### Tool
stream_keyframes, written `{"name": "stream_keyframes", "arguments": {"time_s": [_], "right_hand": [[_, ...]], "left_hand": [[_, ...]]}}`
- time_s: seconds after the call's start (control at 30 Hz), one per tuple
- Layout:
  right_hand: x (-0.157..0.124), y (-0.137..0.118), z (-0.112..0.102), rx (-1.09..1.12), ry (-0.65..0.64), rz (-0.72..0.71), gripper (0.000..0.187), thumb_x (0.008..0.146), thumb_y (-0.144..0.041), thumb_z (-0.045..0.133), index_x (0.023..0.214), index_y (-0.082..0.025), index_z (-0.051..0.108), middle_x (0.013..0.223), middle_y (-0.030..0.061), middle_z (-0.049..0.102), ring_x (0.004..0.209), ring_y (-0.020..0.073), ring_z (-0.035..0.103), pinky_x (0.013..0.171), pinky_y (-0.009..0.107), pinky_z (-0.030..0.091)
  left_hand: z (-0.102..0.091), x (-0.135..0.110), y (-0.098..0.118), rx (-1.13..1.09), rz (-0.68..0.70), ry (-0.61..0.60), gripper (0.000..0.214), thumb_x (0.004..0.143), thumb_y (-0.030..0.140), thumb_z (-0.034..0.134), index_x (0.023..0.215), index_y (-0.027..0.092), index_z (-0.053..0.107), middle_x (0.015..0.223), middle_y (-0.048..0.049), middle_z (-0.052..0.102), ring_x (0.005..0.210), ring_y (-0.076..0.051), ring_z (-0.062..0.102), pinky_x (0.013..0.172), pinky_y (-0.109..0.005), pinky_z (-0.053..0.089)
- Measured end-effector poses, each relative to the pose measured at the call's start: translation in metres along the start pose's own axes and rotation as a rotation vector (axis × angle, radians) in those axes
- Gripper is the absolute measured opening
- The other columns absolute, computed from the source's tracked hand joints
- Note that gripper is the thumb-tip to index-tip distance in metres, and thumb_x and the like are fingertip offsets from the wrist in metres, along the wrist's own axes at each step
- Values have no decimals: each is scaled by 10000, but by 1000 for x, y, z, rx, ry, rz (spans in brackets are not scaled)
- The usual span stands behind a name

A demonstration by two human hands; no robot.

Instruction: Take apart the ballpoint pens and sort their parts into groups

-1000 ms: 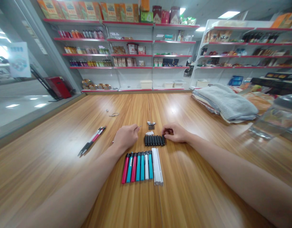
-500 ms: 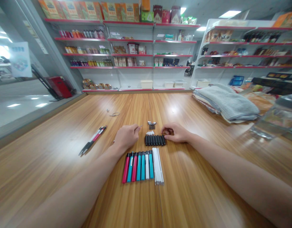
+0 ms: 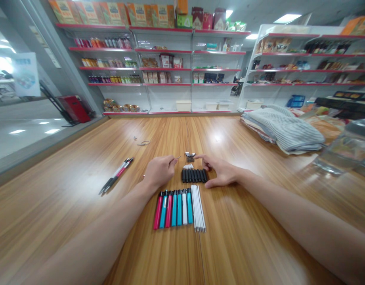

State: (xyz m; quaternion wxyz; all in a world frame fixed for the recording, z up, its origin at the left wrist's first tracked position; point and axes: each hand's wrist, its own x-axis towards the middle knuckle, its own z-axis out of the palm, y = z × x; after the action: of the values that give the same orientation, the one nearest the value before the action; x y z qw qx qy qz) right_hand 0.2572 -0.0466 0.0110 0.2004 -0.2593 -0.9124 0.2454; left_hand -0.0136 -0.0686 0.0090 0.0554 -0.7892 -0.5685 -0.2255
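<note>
On the wooden table (image 3: 244, 237) my left hand (image 3: 159, 173) is closed in a pinch on a small thin metal piece, perhaps a spring, whose tip pokes out to the right. My right hand (image 3: 220, 172) rests open, fingers and thumb spread in a curve beside the right end of a row of black pen parts (image 3: 194, 175). Small white tips (image 3: 187, 166) lie just behind that row, and a little pile of metal bits (image 3: 190, 156) sits beyond them. Nearer me lie red, teal and white pen barrels (image 3: 173, 203) side by side, then white refills (image 3: 197, 208).
Two assembled pens (image 3: 116, 175) lie at the left. A small metal ring (image 3: 144, 143) sits farther back. Folded striped cloths (image 3: 285, 128) are stacked at the right, with a clear plastic container (image 3: 345, 148) near them. Shop shelves (image 3: 170, 67) line the back wall.
My right hand has let go of the end black pen part and opened, its fingers spreading toward the metal bits. My left hand has barely moved.
</note>
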Motion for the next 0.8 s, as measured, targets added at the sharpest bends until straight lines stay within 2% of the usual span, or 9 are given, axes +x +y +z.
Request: {"name": "stream_keyframes", "arguments": {"time_s": [0.33, 0.63, 0.7, 0.8], "right_hand": [[2, -7, -1, -101, 5, 4, 845, 698, -465, 717, 1380, -192, 299, 819, -5, 475, 700, 137, 468, 659, 259, 364], [2, -4, 0, -70, 9, 10, 792, 693, -475, 723, 1343, -199, 364, 809, -7, 484, 684, 130, 461, 634, 250, 354], [4, -2, 3, -52, 68, 23, 699, 735, -466, 690, 1309, -185, 408, 786, -10, 477, 659, 118, 443, 617, 244, 346], [9, -6, 10, -61, 281, 29, 485, 808, -427, 621, 1201, -166, 508, 760, -5, 473, 650, 114, 427, 625, 249, 350]], "left_hand": [[0, 0, 0, -6, 1, 21, 354, 931, 371, 361, 762, 195, 618, 785, -71, 684, 716, -179, 604, 638, -262, 354], [1, 0, -1, -17, 1, 12, 347, 928, 369, 365, 802, 199, 640, 799, -75, 687, 745, -190, 611, 658, -271, 369], [0, 0, 1, -30, 30, 23, 353, 938, 365, 351, 822, 200, 640, 809, -72, 686, 761, -187, 614, 666, -272, 377], [-4, -3, 8, -37, 150, 46, 362, 953, 368, 322, 909, 206, 642, 876, -71, 685, 818, -181, 616, 692, -271, 391]]}}
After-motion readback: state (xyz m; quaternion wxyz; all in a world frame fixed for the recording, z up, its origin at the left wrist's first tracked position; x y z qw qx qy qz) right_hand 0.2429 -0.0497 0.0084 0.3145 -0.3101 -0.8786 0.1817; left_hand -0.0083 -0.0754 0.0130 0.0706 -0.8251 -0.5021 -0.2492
